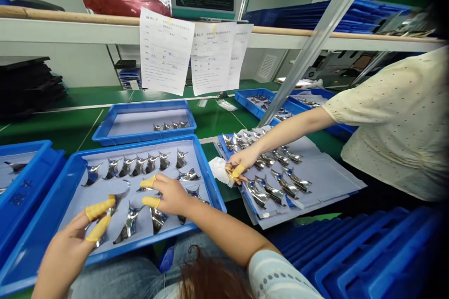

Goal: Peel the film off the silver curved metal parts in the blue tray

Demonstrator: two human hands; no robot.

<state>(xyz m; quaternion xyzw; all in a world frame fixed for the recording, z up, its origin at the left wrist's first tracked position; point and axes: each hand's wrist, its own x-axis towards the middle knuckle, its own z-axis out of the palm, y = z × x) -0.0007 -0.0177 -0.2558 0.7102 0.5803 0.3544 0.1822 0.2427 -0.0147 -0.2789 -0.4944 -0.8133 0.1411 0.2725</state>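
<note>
A blue tray (210, 187) lined with white paper lies in front of me, with shiny curved metal parts standing in a row (139, 165) and others lying nearer. My left hand (72, 238), wearing yellow finger cots, pinches a curved metal part (121, 197) over the tray's left half. Near the middle, my right hand (171, 196) has its yellow-capped thumb and index finger around another metal part (143, 189), partly hidden by the fingers. A loose metal part (129, 224) lies between my hands; more parts sit under and beside my right wrist.
A co-worker's hand (243, 161) reaches from the right over metal parts on a paper-covered tray (322, 177). Behind my tray stands another blue tray (136, 121). Stacked blue trays (368, 252) fill the lower right. Paper sheets (166, 51) hang from the shelf edge.
</note>
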